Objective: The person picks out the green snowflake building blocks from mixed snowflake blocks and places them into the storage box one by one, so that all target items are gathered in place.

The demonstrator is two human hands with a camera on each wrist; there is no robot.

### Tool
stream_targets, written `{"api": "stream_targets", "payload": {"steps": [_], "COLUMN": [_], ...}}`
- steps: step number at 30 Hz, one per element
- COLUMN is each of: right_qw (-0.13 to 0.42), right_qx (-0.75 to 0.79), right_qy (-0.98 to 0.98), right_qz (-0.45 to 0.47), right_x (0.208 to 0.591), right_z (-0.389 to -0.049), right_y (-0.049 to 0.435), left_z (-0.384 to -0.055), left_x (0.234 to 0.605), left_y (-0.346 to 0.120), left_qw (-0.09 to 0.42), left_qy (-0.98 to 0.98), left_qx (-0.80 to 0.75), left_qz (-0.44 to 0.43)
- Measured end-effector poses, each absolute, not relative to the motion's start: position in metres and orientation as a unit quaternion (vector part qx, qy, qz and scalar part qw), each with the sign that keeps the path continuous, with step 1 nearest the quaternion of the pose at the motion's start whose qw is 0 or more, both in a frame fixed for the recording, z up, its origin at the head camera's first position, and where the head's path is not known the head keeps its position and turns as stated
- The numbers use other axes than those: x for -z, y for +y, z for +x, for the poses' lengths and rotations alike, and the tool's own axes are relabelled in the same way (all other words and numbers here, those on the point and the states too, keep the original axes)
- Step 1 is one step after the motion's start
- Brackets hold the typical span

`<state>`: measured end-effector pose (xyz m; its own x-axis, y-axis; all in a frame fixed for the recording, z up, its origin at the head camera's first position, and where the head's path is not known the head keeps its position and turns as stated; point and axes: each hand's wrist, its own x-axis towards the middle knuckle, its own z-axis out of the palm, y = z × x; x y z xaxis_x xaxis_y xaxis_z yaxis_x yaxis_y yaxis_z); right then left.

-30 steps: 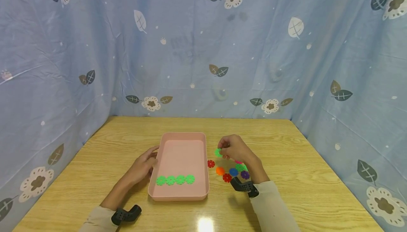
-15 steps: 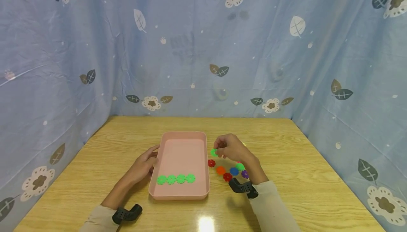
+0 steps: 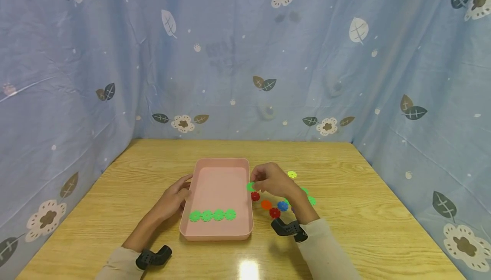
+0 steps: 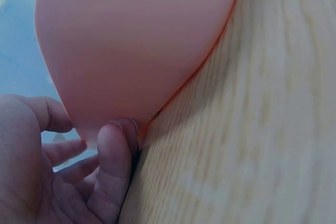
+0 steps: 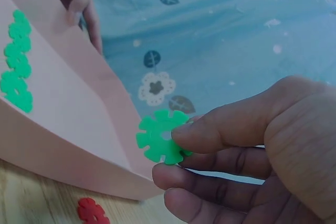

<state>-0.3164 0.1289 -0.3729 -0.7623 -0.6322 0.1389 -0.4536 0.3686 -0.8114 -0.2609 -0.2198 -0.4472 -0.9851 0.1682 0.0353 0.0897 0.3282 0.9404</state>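
Note:
A pink rectangular tray [image 3: 218, 235] lies on the wooden table. Across its near part, inside, runs a row of several green flower-shaped discs [image 3: 207, 216]. My left hand [image 3: 174, 199] is at the tray's left side, relaxed fingers touching the outer wall [image 4: 131, 45]. Between thumb and index finger, my right hand [image 3: 272, 181] pinches another green notched disc [image 5: 163, 136]. That disc is at the tray's right rim, overlapping it in the head view. Close below the right hand is a red disc [image 3: 255, 196] on the table, beside the tray.
Right of the tray lie an orange disc [image 3: 266, 204], another red disc [image 3: 274, 213], a blue disc [image 3: 282, 206] and green discs [image 3: 311, 200]. A yellow disc [image 3: 292, 174] is farther back. The right forearm covers part of this group. A patterned blue curtain [image 3: 230, 58] surrounds the table.
My right hand has moved left with the green disc, from over the table to the tray's right rim. The yellow disc has come into view behind it. My left hand stays put.

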Motion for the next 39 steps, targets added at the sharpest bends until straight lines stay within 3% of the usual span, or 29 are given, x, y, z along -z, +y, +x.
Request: {"api": "stream_targets", "payload": {"steps": [39], "right_qw": [0.166], "right_qx": [0.395], "right_qy": [0.836], "right_qz": [-0.343], "right_x": [0.388], "right_z": [-0.303], "right_y": [0.103], "left_z": [-0.259], "left_x": [0.445], "left_y": [-0.219], "left_qw": [0.03], "left_qy": [0.817], "left_qx": [-0.571], "left_qz": [0.078]}}
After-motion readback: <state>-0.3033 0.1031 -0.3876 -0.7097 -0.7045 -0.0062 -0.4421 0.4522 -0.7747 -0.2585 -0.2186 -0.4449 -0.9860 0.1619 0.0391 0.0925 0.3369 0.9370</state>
